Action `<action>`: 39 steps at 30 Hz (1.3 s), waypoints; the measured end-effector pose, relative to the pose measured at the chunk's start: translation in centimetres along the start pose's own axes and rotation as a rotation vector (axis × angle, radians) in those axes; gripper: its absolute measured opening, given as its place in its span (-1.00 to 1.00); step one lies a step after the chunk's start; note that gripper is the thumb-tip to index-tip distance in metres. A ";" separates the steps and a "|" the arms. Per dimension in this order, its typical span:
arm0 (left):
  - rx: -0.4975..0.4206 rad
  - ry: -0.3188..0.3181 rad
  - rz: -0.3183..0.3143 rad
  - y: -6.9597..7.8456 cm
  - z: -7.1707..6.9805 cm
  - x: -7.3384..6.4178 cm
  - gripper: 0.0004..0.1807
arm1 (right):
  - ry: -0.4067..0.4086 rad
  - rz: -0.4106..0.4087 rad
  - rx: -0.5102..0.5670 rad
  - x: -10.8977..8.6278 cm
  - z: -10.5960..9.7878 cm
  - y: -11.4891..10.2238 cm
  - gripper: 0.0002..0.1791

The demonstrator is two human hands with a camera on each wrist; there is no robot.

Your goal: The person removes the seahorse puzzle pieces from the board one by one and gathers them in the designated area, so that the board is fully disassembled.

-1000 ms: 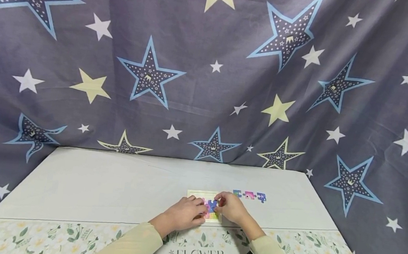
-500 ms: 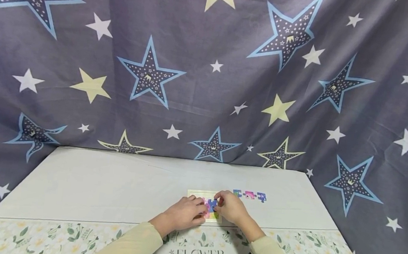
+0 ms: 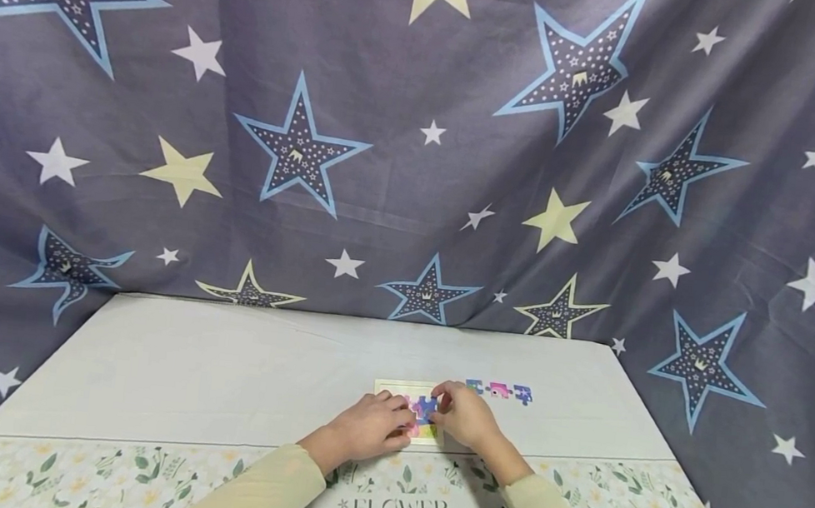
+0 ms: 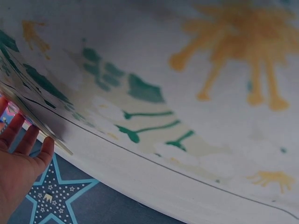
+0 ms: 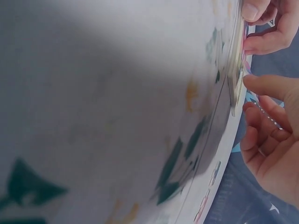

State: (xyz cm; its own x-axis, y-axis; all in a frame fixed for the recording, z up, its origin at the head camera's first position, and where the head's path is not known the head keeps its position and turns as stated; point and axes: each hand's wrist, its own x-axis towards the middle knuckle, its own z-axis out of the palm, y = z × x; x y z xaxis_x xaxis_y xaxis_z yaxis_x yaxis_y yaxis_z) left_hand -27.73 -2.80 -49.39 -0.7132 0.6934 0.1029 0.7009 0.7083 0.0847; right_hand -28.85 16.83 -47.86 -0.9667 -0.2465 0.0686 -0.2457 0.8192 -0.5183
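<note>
A jigsaw tray [image 3: 392,386] with a pale frame lies on the table, partly filled with pink, blue and yellow-green pieces. My left hand [image 3: 374,426] rests on its left side, fingertips on the pink pieces; in the left wrist view the left hand [image 4: 21,161] has its fingers extended over the tray edge. At the tray's right side my right hand [image 3: 466,416] pinches a blue puzzle piece [image 3: 425,408] between thumb and forefinger. The right wrist view has the right hand [image 5: 275,135] with its other fingers curled loosely. Fingers hide part of the pieces.
Three loose puzzle pieces [image 3: 499,390] lie in a row just beyond the right hand. The white table [image 3: 227,376] has a floral cloth strip [image 3: 148,476] along its front. A star-patterned curtain [image 3: 383,201] hangs behind and at both sides.
My right hand has shifted very slightly right, and the blue piece with it. The left hand stays in place. The three loose pieces have not moved.
</note>
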 end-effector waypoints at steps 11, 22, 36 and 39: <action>-0.022 -0.023 -0.021 0.1 -0.2 0.0 -0.70 | 0.006 0.011 0.045 -0.1 -0.3 0.7 -0.69; -0.040 -0.033 -0.040 0.1 -0.2 -0.1 -0.69 | 0.038 0.026 0.049 -0.6 -0.7 1.8 -0.70; -0.046 -0.025 -0.043 0.3 -0.3 -0.3 -0.67 | 0.068 0.049 0.063 -1.5 -1.7 3.2 -0.66; -0.047 -0.023 -0.039 0.3 -0.3 -0.3 -0.68 | 0.070 0.074 0.078 -1.7 -1.9 3.5 -0.65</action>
State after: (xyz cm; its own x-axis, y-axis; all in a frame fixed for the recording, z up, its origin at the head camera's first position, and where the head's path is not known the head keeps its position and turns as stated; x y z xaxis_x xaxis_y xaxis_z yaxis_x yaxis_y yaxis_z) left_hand -27.33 -2.86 -49.10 -0.7399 0.6685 0.0756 0.6718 0.7284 0.1346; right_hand -28.23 21.09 -48.15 -0.9854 -0.1474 0.0857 -0.1694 0.7902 -0.5890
